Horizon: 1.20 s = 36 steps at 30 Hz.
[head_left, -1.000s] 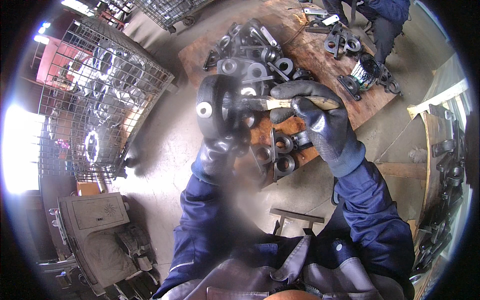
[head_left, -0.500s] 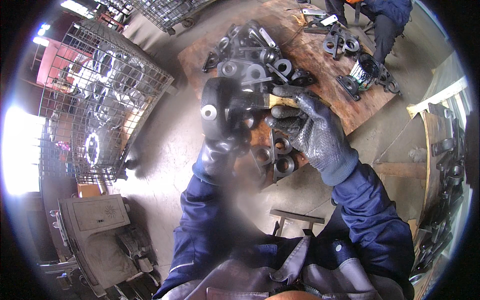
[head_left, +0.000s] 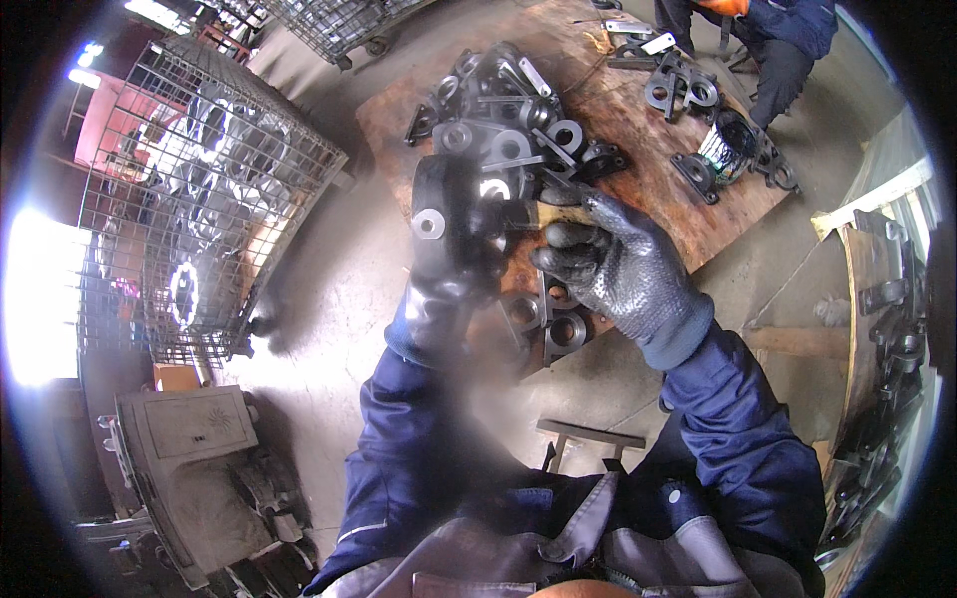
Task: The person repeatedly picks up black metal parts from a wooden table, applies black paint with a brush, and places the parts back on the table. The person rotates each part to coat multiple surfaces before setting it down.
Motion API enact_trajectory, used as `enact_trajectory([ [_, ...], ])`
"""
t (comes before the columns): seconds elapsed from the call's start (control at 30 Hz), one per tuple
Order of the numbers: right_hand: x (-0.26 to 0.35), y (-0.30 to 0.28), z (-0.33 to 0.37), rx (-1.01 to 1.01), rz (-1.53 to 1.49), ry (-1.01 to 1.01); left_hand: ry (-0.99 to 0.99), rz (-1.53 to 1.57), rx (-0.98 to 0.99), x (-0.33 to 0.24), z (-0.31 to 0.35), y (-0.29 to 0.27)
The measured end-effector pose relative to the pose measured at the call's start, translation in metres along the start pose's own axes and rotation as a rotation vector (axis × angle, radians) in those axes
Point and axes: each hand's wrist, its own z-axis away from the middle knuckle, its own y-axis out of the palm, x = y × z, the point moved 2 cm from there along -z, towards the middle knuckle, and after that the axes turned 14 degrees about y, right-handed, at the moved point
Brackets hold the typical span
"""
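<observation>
In my gloved left hand (head_left: 439, 304), partly blurred, is a black metal bracket (head_left: 431, 189) with a pale round hole, raised over the near left of the board. My gloved right hand (head_left: 638, 274) is closed on a paintbrush (head_left: 560, 213) with a wooden handle. The brush's dark head points left and meets the bracket's side; smear on the lens makes the exact contact hard to see. Behind and below the hands, more black brackets (head_left: 510, 145) lie piled on a stained wooden board (head_left: 648, 199), with several others near its front corner.
A paint-smeared bucket (head_left: 733, 140) stands on the board's right side among brackets. A person (head_left: 788, 40) with an orange glove sits beyond it. A wire cage (head_left: 209, 189) of metal parts is at left, a grey machine (head_left: 199, 429) below it. A wooden crate (head_left: 859, 299) holds dark parts at right.
The bracket has turned slightly and shifted a little to the right. The brush has moved slightly lower along its side. At the far right, the other person's orange-gloved hand has shifted.
</observation>
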Motion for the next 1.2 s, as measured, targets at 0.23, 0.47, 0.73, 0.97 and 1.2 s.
enact_trajectory([
  [0.23,0.021,-0.027,-0.003,-0.270,0.877,-0.386,0.163,-0.138,0.052,-0.003,-0.007,-0.011],
  [0.47,0.032,-0.045,-0.013,-0.076,0.005,-0.200,0.430,-0.472,0.007,0.002,-0.015,-0.021],
  [0.73,0.008,-0.031,-0.034,-0.020,-0.032,-0.175,0.596,-0.842,-0.031,-0.007,-0.011,0.007],
  [0.97,0.003,-0.031,-0.039,0.150,-0.224,-0.094,0.631,-1.203,-0.102,-0.034,-0.011,0.021],
  [1.2,0.020,-0.030,-0.017,-0.108,-0.046,-0.352,0.919,-1.326,-0.243,-0.047,-0.010,0.004],
])
